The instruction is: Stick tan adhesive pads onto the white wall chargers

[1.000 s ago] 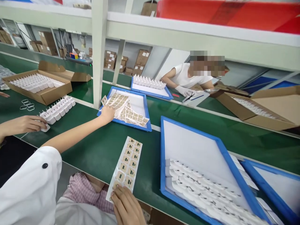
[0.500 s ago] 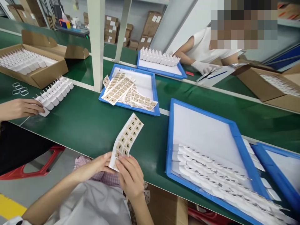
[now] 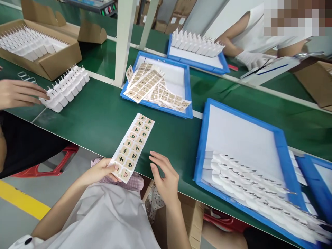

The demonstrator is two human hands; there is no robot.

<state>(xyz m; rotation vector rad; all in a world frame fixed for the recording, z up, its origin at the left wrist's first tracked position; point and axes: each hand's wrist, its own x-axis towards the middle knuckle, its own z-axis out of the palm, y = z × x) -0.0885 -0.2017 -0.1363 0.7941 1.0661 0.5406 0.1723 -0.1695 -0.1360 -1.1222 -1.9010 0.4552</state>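
Observation:
My left hand [image 3: 103, 171] pinches the lower left corner of a white sticker sheet [image 3: 133, 147], which carries two columns of beige stickers with small dark prints. The sheet slants up and away over the green table's near edge. To its right, my right hand [image 3: 166, 176] is raised with fingers apart, holding nothing and not touching the sheet. Beyond the sheet, more sticker sheets [image 3: 145, 84] lie overlapping in a blue-rimmed tray [image 3: 190, 88].
A large blue tray [image 3: 203, 138] at the right holds rows of white pieces [image 3: 249, 186]. At the left, another person's hand [image 3: 20, 93] touches white pieces [image 3: 68, 86] beside a cardboard box [image 3: 62, 55]. A gloved person [image 3: 251, 58] works across the table. A post [image 3: 124, 41] stands behind.
My right hand has let go of the sheet and moved right, its fingers opening. The sheet now lies flatter, held by my left hand alone. The view has shifted.

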